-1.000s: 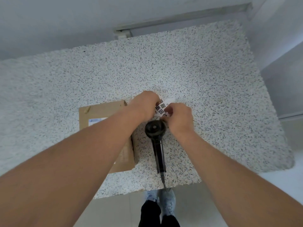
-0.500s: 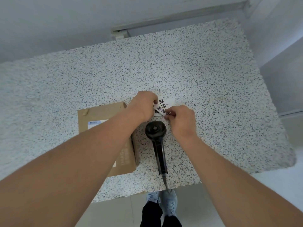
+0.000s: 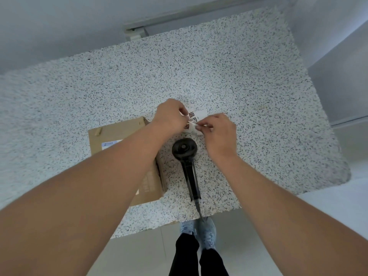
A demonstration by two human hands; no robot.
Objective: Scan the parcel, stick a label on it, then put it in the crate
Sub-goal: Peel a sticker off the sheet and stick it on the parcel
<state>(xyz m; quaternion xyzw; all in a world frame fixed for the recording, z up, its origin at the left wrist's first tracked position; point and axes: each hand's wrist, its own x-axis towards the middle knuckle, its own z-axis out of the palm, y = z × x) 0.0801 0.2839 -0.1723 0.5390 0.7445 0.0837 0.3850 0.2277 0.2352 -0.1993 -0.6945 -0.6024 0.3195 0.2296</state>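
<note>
A white label sheet [image 3: 194, 117] with black printed characters is held just above the speckled table [image 3: 249, 96]. My left hand [image 3: 171, 116] grips its left side and my right hand [image 3: 219, 130] pinches a curled white edge of it. The brown cardboard parcel [image 3: 111, 136] lies flat on the table under my left forearm, with a white shipping label [image 3: 109, 145] partly showing. A black handheld scanner [image 3: 186, 156] lies on the table just below both hands, its handle pointing at me. No crate is in view.
The table's near edge [image 3: 179, 222] runs just above my shoes. A grey wall and a rail [image 3: 179, 16] border the far side. The scanner's cable hangs over the near edge.
The sheet has been lifted and bent between my hands. My right hand's fingers have shifted left onto a curling white edge of it. Parcel and scanner have stayed put.
</note>
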